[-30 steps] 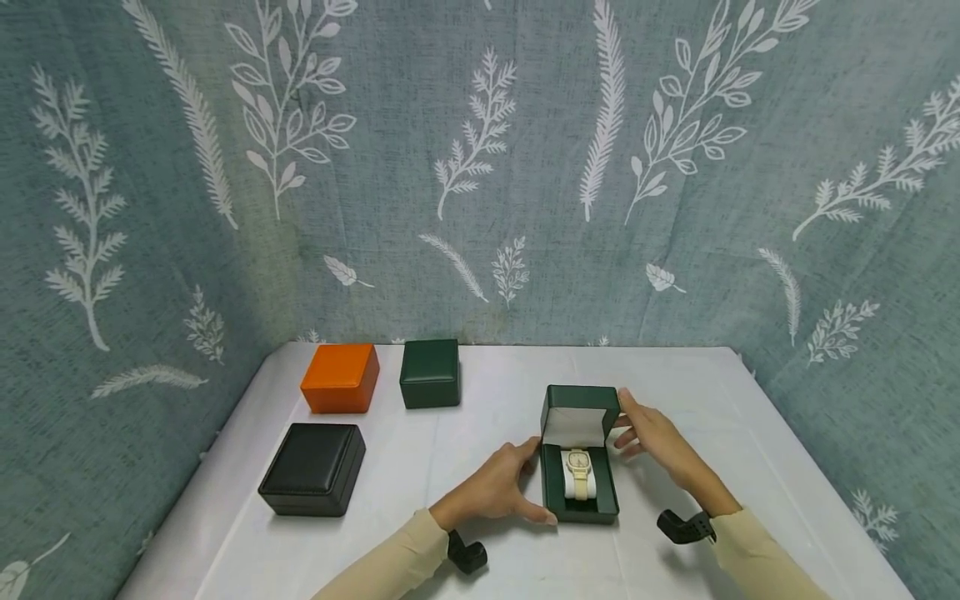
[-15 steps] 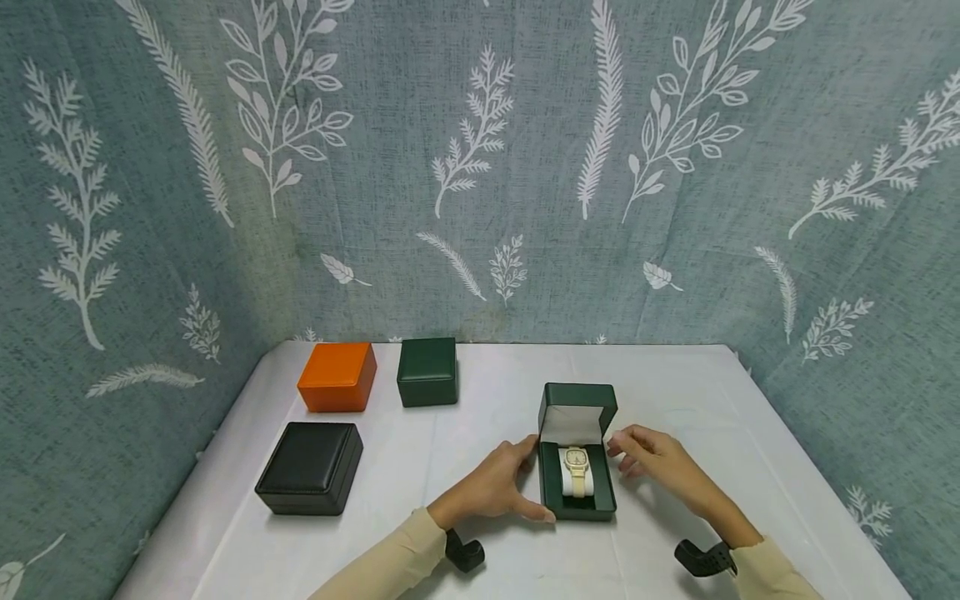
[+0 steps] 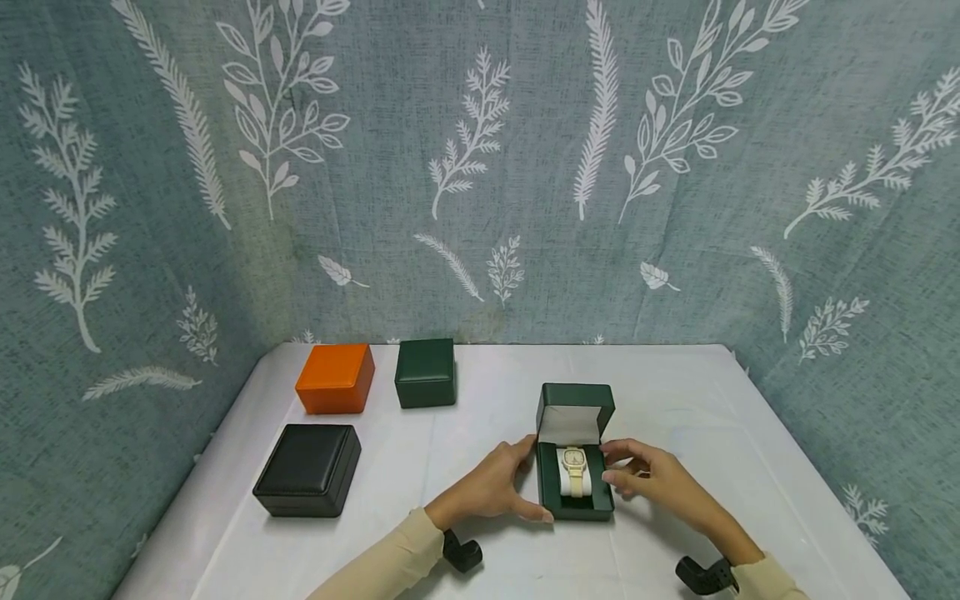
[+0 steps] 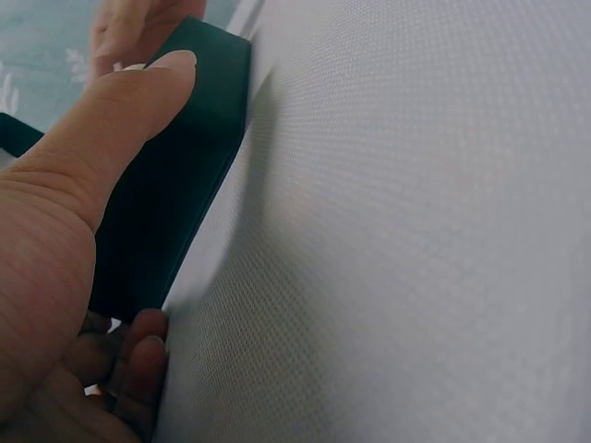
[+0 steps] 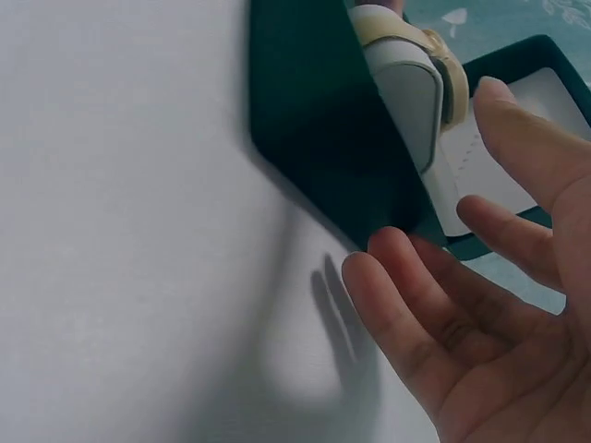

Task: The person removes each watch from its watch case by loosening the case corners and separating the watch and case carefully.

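Observation:
An opened dark green watch box point(image 3: 576, 511) stands on the white table with its lid raised, showing a pale lining. Inside, a gold-toned watch point(image 3: 574, 468) is wrapped round a white cushion point(image 5: 406, 101). My left hand point(image 3: 491, 485) holds the box at its left side: in the left wrist view the thumb point(image 4: 138, 106) lies on one end and the curled fingers are at the other. At the box's right side is my right hand point(image 3: 660, 482), its fingers bent at the wall and its thumb near the watch. The right wrist view shows this palm holding nothing.
To the left are a closed black box point(image 3: 307, 471), an orange box point(image 3: 335, 377) behind it and a smaller closed green box point(image 3: 425, 372). A leaf-patterned blue-green curtain point(image 3: 480, 167) surrounds the table's back and sides.
My right hand has come down from the raised lid to the box's right wall, its thumb now over the edge by the watch. The left hand has stayed in place.

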`<state>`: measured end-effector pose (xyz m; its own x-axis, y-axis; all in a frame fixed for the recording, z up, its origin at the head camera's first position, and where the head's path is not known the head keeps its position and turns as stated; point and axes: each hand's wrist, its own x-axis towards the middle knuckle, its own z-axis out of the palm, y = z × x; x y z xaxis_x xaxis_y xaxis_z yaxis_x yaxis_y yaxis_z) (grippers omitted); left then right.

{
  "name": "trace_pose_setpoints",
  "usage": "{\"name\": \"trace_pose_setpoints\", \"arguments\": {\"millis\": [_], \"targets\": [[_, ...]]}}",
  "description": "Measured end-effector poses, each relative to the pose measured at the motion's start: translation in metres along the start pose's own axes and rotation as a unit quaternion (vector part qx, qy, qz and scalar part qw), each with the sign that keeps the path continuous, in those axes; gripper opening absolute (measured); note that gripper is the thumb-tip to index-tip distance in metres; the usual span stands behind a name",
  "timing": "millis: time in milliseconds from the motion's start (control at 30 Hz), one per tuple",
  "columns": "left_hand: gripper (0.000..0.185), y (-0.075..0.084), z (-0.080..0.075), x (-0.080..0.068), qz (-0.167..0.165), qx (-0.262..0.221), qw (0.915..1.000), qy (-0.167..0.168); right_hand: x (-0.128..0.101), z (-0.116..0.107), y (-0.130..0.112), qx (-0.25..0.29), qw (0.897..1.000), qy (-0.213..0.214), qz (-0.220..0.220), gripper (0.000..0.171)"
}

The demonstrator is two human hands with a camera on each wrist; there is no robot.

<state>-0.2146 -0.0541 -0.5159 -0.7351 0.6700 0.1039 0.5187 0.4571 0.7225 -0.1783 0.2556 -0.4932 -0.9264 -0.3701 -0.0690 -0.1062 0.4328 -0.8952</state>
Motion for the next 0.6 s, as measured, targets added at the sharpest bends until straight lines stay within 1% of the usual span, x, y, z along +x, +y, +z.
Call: {"name": "trace_pose_setpoints", "arguments": {"millis": [200, 333, 467, 600], "targets": [[0.112, -0.0003, -0.0002, 0.0008, 0.012, -0.005, 0.9999, 0.002, -0.0036, 0.0025, 0.0018, -0.019, 1.000, 0.003, 0.000, 0.058], [0.114, -0.0006, -0.0001, 0.0010, 0.005, -0.007, 1.0000, 0.001, -0.0043, 0.0035, 0.0036, -0.033, 0.999, 0.006, -0.004, 0.061], [0.114, -0.0008, 0.0004, 0.0010, 0.001, -0.006, 1.0000, 0.002, -0.0052, 0.0045, 0.0051, -0.038, 0.999, 0.000, -0.018, 0.063], [0.115, -0.0007, 0.0011, -0.0004, -0.013, -0.006, 0.9999, -0.002, -0.0054, 0.0056, 0.0049, -0.037, 0.999, -0.007, -0.016, 0.066]]}}
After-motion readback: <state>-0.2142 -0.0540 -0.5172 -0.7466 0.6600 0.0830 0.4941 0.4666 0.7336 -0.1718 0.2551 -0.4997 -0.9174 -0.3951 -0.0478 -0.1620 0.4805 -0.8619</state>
